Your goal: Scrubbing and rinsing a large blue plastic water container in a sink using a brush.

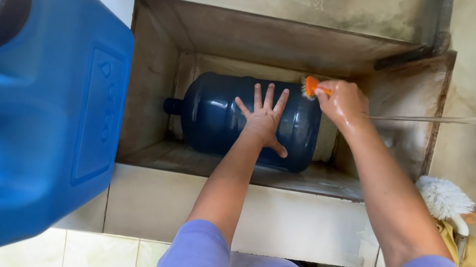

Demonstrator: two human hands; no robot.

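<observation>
1. I am pressing my left hand (265,119), fingers spread flat, on the upper side of the dark blue water bottle (247,119), which is lying on its side in the concrete sink (249,217) with its neck pointing left; to my mind, the flat palm is keeping the round body from rolling.
2. My right hand (340,102) is closing around the handle of an orange scrub brush (310,87), bristles touching the bottle's base end at the far right.
3. A thin stream of water (462,119) is running in from the right toward that hand.
4. The bottle is filling most of the basin's width; little room is showing between its base and the right wall, more by the neck on the left.
5. A big blue jerrycan (27,109) is standing on the surface at the near left, right at the sink's edge, crowding that side.
6. A white brush (445,198) is lying on the right ledge, well apart from both hands.
</observation>
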